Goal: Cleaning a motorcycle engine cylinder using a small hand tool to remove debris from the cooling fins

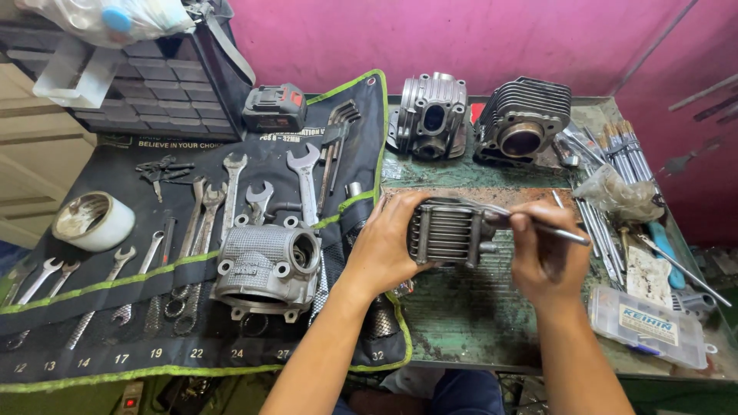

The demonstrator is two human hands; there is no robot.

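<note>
Left hand (382, 250) wrapped around a finned metal engine part (448, 230), held just above the green surface (461, 323) at centre. Right hand (546, 253) pinching a thin metal tool (550, 228), its tip touching the part's upper right edge. To the left, on a dark wrench roll (92, 323), a grey engine casing (265, 269) among spanners. Behind, against the pink wall, two more finned cylinders (523, 119). Clear plastic box (649, 327) at right.
</note>
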